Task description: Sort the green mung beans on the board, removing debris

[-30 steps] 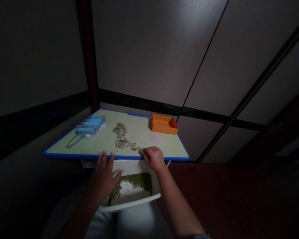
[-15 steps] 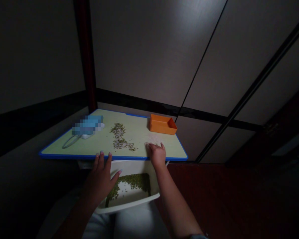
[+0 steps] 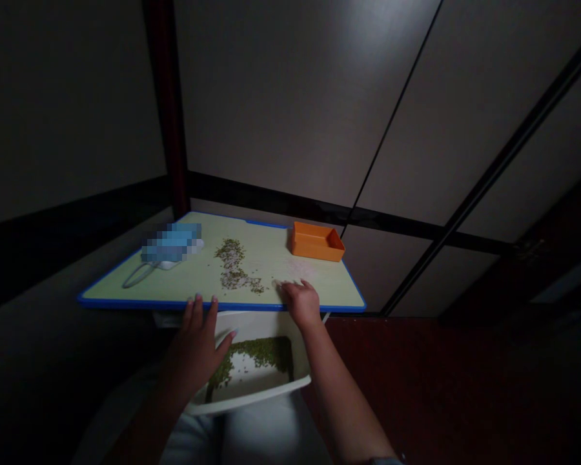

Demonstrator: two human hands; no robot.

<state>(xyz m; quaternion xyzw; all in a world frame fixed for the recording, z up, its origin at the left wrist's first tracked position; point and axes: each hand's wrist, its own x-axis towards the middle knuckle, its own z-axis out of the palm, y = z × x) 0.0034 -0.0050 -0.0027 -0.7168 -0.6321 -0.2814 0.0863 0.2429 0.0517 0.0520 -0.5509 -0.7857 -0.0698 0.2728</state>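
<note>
Right hand (image 3: 303, 305): shifted slightly left since half a second ago, away from the pale patch (image 3: 299, 267) and toward the seeds (image 3: 233, 279); palm down over the table (image 3: 266, 252)'s near edge, forearm reaching up from lower right.
Left hand (image 3: 196, 339): in the same place, laid over the near edge, thumb out above the tub (image 3: 257, 392).
Hard to see: right fingertips are small and dim; the blue thing (image 3: 174, 240) is pixelated; sleeve cut off below.
Right fingers: bunched close; perhaps a pale bit at their tips, but I cannot tell what they hold.
Left fingers: spread, nothing held, tips at the edge.
Seeds: loose heap mid-table, left of the right hand.
Tub: below the edge, green grains (image 3: 271, 352) inside.
Box (image 3: 317, 247): orange, far right corner.
</note>
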